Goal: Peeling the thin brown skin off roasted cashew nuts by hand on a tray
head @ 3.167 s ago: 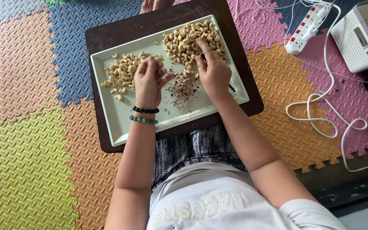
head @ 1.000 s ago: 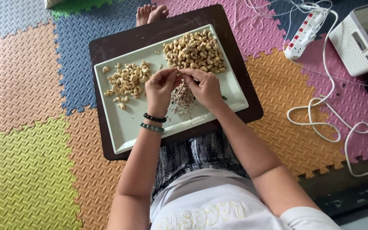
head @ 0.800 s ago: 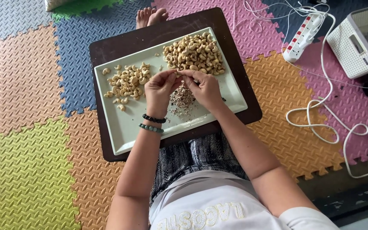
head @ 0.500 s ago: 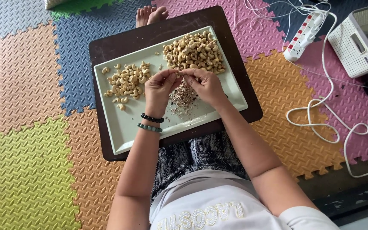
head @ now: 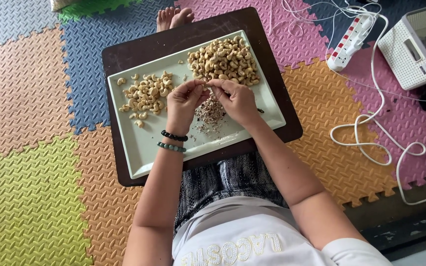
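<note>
A pale rectangular tray (head: pixel 139 152) rests on a dark brown board (head: pixel 124 54) across my lap. On it lie a big pile of cashew nuts (head: pixel 225 59) at the far right, a smaller pile of cashews (head: pixel 146 93) at the left, and a heap of brownish skins (head: pixel 210 111) in the middle. My left hand (head: pixel 183 101) and my right hand (head: pixel 235 98) meet above the skins, fingertips pinched together on one cashew nut (head: pixel 205 86). Two bead bracelets sit on my left wrist.
Coloured foam floor mats lie all around. A white power strip (head: pixel 351 34) and looping white cables (head: pixel 371 128) are at the right, beside a white box-shaped device (head: pixel 415 44). Bare feet (head: pixel 173 17) show beyond the board.
3.2 s ago my hands were apart, the left on the small pile and the right at the big pile. Since 1.0 s ago they stay together over the skins, working one nut.
</note>
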